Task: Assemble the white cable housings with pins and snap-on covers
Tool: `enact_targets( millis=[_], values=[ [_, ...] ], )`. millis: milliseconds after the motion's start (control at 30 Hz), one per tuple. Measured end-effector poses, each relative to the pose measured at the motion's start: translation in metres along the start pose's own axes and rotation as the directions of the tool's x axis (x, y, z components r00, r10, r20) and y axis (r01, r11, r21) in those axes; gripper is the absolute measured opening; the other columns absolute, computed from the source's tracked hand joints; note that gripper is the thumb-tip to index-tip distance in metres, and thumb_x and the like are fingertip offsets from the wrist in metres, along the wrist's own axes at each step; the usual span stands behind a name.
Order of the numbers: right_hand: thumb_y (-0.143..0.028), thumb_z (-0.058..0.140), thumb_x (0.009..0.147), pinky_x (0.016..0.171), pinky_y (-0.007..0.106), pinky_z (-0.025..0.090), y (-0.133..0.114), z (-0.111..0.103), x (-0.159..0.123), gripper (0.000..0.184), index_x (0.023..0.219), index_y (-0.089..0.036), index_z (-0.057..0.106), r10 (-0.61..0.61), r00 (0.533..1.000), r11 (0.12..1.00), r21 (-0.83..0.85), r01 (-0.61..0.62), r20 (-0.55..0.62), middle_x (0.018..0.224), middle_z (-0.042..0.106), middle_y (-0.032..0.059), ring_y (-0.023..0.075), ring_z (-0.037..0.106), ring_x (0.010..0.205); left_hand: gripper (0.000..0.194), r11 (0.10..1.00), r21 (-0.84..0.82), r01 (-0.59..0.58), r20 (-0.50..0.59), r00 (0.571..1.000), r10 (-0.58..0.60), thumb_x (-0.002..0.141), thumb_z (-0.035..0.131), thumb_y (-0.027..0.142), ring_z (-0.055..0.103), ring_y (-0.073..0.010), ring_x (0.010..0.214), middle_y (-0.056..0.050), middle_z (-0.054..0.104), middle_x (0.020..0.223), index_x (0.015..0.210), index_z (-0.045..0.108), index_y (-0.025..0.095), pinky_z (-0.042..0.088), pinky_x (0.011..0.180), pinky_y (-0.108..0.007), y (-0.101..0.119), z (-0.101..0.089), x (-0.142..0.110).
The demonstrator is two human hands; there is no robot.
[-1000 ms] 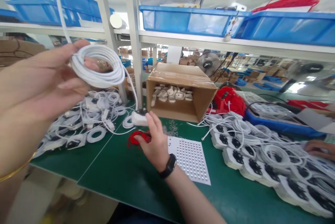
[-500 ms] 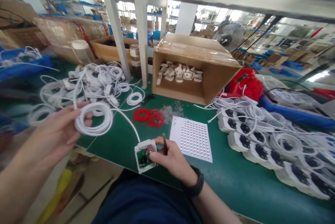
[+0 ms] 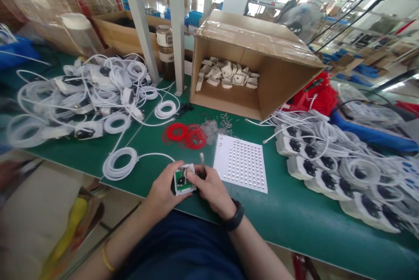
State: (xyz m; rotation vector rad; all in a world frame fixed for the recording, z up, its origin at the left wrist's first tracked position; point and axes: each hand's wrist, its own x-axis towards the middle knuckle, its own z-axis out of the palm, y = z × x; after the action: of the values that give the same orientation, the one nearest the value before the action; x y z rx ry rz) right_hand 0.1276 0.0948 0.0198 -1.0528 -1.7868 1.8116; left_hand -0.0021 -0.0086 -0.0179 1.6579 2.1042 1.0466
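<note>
A small square white housing (image 3: 176, 190) with a green circuit board (image 3: 180, 185) inside sits between my two hands near the table's front edge. My left hand (image 3: 163, 187) closes around its left side and underside. With thumb and fingers, my right hand (image 3: 214, 190) grips its right side, the thumb over a round part on the board. A thin pen-like tool (image 3: 202, 161) sticks up between the right fingers; its exact kind is unclear. From the housing a white cable runs left to a coil of white cable (image 3: 120, 176) lying on the green table (image 3: 157, 140).
Red rings (image 3: 176, 132) and small clear parts (image 3: 211, 128) lie ahead, beside a white sheet with rows of shiny dots (image 3: 222, 162). A cardboard box (image 3: 229, 104) holds white housings. Tangled cabled units (image 3: 94, 75) pile up left; more white units (image 3: 297, 166) line the right.
My left hand has let go of the coil, which now rests on the table, and has moved right to take hold of the housing. The view has tilted down.
</note>
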Motion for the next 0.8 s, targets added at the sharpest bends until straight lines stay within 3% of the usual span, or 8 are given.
enact_targets(
  millis=[67, 133, 233, 333, 467, 533, 633, 800],
  values=[
    [-0.028, 0.067, 0.072, 0.068, 0.028, 0.045, -0.001, 0.002, -0.003, 0.026, 0.094, -0.016, 0.063, -0.078, 0.981, 0.983, -0.179, 0.046, -0.175, 0.083, 0.062, 0.0039, 0.0174, 0.057, 0.075, 0.058, 1.0, -0.025, 0.0, -0.035, 0.999, -0.001, 0.072, 0.068, 0.029, 0.057, -0.0243, 0.111, -0.01, 0.056, 0.12, 0.123, 0.041, 0.021, 0.048, 0.095, -0.039, 0.0, 0.009, 0.004],
    [-0.021, 0.07, 0.068, 0.071, 0.03, 0.045, -0.003, 0.005, -0.004, 0.025, 0.091, -0.017, 0.061, -0.187, 0.952, 0.928, -0.361, 0.09, -0.244, 0.085, 0.06, 0.0035, 0.0185, 0.056, 0.078, 0.054, 1.0, -0.014, -0.027, -0.057, 0.998, 0.026, 0.075, 0.064, 0.026, 0.054, -0.0242, 0.115, -0.011, 0.054, 0.122, 0.123, 0.04, 0.02, 0.047, 0.097, -0.039, -0.003, 0.011, 0.004],
    [-0.014, 0.069, 0.069, 0.072, 0.03, 0.046, -0.002, 0.012, -0.002, 0.015, 0.082, -0.018, 0.062, -0.277, 0.944, 0.869, -0.466, 0.166, -0.18, 0.082, 0.058, 0.0024, 0.0182, 0.056, 0.078, 0.055, 0.999, 0.011, -0.053, -0.047, 0.997, 0.053, 0.078, 0.061, 0.026, 0.05, -0.024, 0.12, -0.012, 0.051, 0.127, 0.127, 0.037, 0.021, 0.044, 0.101, -0.04, -0.005, 0.012, 0.002],
    [-0.006, 0.061, 0.074, 0.074, 0.026, 0.047, 0.002, 0.012, -0.002, 0.02, 0.088, -0.021, 0.065, -0.361, 0.925, 0.85, -0.449, 0.276, -0.115, 0.088, 0.057, 0.0026, 0.0154, 0.057, 0.083, 0.059, 0.998, 0.005, -0.063, -0.033, 0.997, 0.063, 0.078, 0.063, 0.029, 0.049, -0.0234, 0.121, -0.01, 0.05, 0.13, 0.13, 0.035, 0.023, 0.043, 0.101, -0.039, -0.006, 0.014, 0.001],
    [-0.005, 0.046, 0.082, 0.073, 0.021, 0.048, -0.007, -0.011, 0.007, 0.032, 0.092, -0.026, 0.068, -0.498, 0.848, 0.705, -0.484, 0.518, 0.182, 0.101, 0.059, 0.003, 0.0127, 0.06, 0.088, 0.062, 0.996, 0.026, -0.082, -0.024, 0.996, 0.083, 0.079, 0.062, 0.027, 0.051, -0.0228, 0.12, -0.008, 0.048, 0.133, 0.134, 0.034, 0.027, 0.045, 0.099, -0.036, -0.009, 0.015, 0.003],
    [-0.011, 0.047, 0.084, 0.073, 0.023, 0.049, -0.022, -0.032, 0.031, 0.025, 0.091, -0.024, 0.068, -0.486, 0.859, 0.678, -0.549, 0.488, 0.163, 0.097, 0.064, 0.0026, 0.0137, 0.061, 0.085, 0.064, 0.994, 0.049, -0.099, 0.007, 0.995, 0.099, 0.08, 0.06, 0.026, 0.052, -0.0231, 0.119, -0.007, 0.046, 0.135, 0.137, 0.033, 0.031, 0.046, 0.097, -0.035, -0.009, 0.014, 0.005],
    [-0.021, 0.044, 0.089, 0.077, 0.029, 0.048, -0.047, -0.062, 0.099, 0.022, 0.092, -0.018, 0.066, -0.411, 0.907, 0.664, -0.711, 0.23, -0.09, 0.093, 0.068, 0.0064, 0.0173, 0.062, 0.082, 0.07, 0.992, 0.06, -0.115, 0.037, 0.993, 0.113, 0.08, 0.059, 0.025, 0.051, -0.0244, 0.12, -0.006, 0.046, 0.137, 0.14, 0.026, 0.034, 0.046, 0.097, -0.036, -0.01, 0.012, 0.007],
    [-0.019, 0.069, 0.071, 0.071, 0.028, 0.045, -0.062, -0.08, 0.211, 0.013, 0.084, -0.016, 0.067, -0.288, 0.957, 0.529, -0.837, 0.136, -0.027, 0.086, 0.069, 0.0071, 0.0206, 0.063, 0.082, 0.086, 0.999, 0.005, 0.039, 0.018, 0.999, -0.039, 0.074, 0.064, 0.024, 0.054, -0.0273, 0.116, -0.01, 0.053, 0.131, 0.143, 0.012, 0.03, 0.047, 0.095, -0.045, -0.014, 0.016, 0.006]
  ],
)
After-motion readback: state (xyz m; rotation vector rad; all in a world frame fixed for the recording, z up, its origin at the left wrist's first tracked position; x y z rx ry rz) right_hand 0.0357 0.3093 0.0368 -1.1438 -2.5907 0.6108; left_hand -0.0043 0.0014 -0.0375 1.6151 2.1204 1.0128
